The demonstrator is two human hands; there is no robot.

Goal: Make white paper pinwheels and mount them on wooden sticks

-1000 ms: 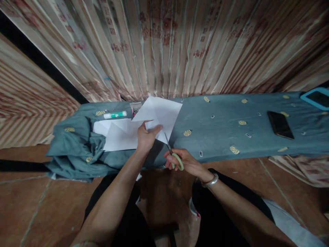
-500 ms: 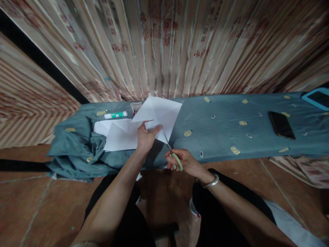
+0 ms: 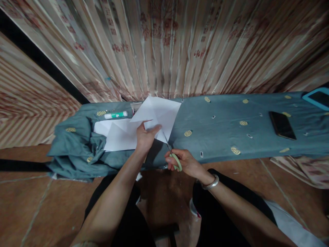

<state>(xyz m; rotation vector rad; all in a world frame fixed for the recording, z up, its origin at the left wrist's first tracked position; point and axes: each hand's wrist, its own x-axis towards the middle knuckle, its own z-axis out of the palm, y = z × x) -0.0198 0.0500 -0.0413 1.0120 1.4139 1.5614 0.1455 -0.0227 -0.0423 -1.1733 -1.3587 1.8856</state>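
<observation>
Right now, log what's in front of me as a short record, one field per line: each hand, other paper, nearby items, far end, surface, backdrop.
Left hand: grips the white paper, thumb on top
Right hand: holds green-handled scissors, blades at the paper's near corner
Other paper: white sheets lying to the left
Nearby items: green-and-white tube beyond those sheets
Far end, right: dark phone, blue-framed device partly out of view
Surface: blue-green patterned cloth
Backdrop: patterned curtain

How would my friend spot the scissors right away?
Find the teal cloth below the curtain, then the right hand at its near edge. The scissors in that hand point toward the white paper; their pale green handle sets them apart from it.
</observation>
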